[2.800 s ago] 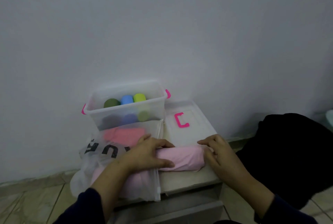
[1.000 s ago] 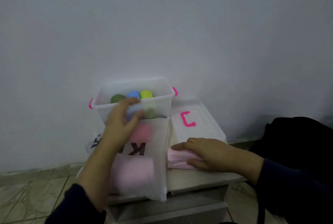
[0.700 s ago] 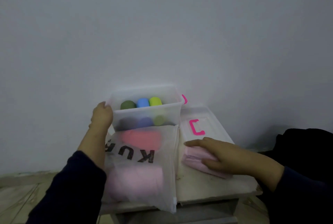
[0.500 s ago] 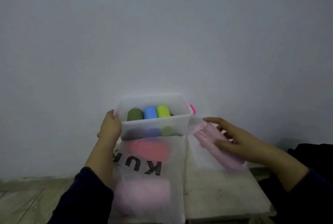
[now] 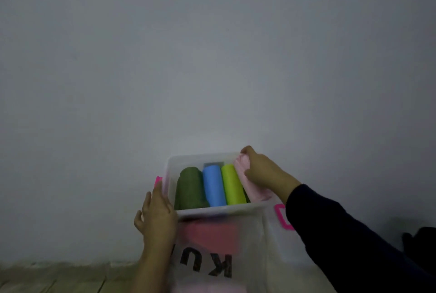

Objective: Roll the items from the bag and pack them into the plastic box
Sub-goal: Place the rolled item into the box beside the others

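The right hand (image 5: 262,172) is closed around a pale pink roll (image 5: 247,179) and presses it down into the right end of the plastic box (image 5: 212,210), in the gap left beside the lime roll (image 5: 232,184). That slot is the only free one in the row, which is probably why the roll goes in on end-to-end alignment with the others. The left hand (image 5: 158,212) lies flat against the box's left wall, fingers spread and holding nothing, most likely to keep the light box from sliding while the other hand pushes.

Three rolls already lie side by side: a dark green one (image 5: 190,189), a blue one (image 5: 213,185) and the lime one, all smooth, soft cylinders of cloth. The box is cloudy, thin-walled plastic with bright pink latches (image 5: 283,218). In front of it lies the bag (image 5: 219,257), frosted and limp, printed with black letters; a coral-red item (image 5: 212,236) shows through it, and something pale pink lower down, though the blur makes its shape hard to tell.
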